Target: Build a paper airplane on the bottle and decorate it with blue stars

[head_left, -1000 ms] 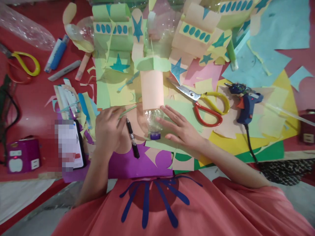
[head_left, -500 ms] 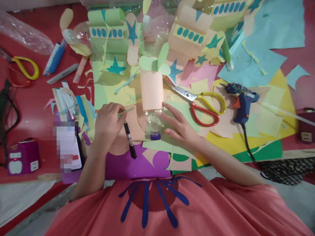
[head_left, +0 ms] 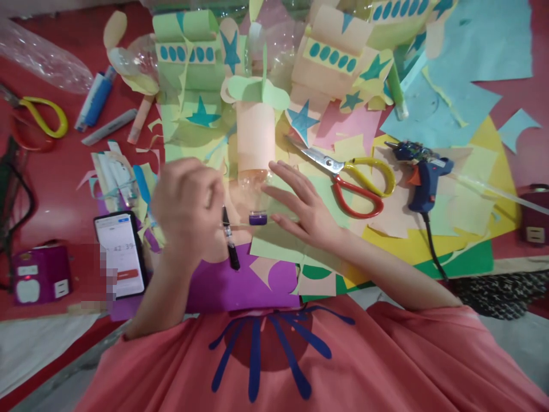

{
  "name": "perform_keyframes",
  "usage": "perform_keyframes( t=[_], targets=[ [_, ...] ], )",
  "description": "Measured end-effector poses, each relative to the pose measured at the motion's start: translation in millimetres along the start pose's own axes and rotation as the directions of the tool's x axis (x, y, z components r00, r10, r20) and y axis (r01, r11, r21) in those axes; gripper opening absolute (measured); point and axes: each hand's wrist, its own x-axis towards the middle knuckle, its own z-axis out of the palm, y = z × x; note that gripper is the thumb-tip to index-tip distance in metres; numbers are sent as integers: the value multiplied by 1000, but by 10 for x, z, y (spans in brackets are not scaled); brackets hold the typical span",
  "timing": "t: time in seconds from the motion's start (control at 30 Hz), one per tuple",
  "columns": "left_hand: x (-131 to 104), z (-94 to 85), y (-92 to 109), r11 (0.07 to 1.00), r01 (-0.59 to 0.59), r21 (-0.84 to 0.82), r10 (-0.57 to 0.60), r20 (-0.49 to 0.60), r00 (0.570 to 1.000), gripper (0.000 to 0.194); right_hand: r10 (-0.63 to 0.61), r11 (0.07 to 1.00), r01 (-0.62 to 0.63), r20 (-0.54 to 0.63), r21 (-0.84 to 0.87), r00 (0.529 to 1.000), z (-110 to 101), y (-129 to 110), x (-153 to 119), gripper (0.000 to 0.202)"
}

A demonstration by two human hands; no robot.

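A clear bottle with a purple cap lies in the middle, wrapped in a peach paper sleeve. Green paper fins stand at its far end. My right hand has its fingers spread along the bottle's right side, fingertips at the sleeve's lower edge. Raised to the left of the bottle, my left hand is smeared by motion; its fingers look curled, and what they hold cannot be made out. A black pen lies between that hand and the bottle.
Scissors and a blue glue gun lie to the right. Decorated paper bottles line the back. At left are a phone, markers, a purple box and other scissors. Paper scraps surround the bottle.
The bottle has shifted away and left, and its fins have turned. My left hand has risen and blurred; the thin green strip it held no longer shows. My right hand moved slightly left and away.
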Motion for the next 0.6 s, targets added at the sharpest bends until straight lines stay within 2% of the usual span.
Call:
perform_keyframes(
  t=[0.07,0.1,0.17,0.2,0.3,0.37,0.43,0.5,0.53,0.57,0.6],
  targets=[
    [-18,54,230,989,-96,-111,102,48,994,18,-31,999,32,-24,43,999,5,-64,-40,45],
    [-28,74,333,977,-86,-193,106,93,990,22,-24,996,26,-24,83,999,4,-91,-62,47],
    [-53,94,488,910,27,-415,76,229,970,25,6,983,1,-36,185,999,-13,-135,-101,56],
    [-66,96,536,845,93,-526,71,283,956,26,29,972,-17,-48,236,998,-31,-151,-116,60],
    [-113,100,584,616,288,-733,80,422,903,46,156,931,-121,-75,346,985,-119,-176,-155,47],
    [-139,112,572,556,298,-775,95,416,905,49,305,885,-252,-79,392,949,-184,-168,-200,32],
    [-155,132,549,629,235,-741,52,342,938,45,436,812,-348,-91,468,895,-250,-140,-273,35],
    [-173,150,526,705,193,-683,-23,250,968,43,524,713,-390,-73,582,848,-337,-101,-355,41],
    [-188,153,517,698,203,-687,-66,220,973,43,544,656,-397,-37,642,838,-394,-81,-391,43],
    [-208,149,512,652,226,-724,-101,213,972,45,555,591,-418,29,690,831,-460,-64,-417,44],
    [-233,139,512,562,265,-783,-128,234,964,46,534,532,-436,112,726,838,-534,-50,-431,45]
  ],
)
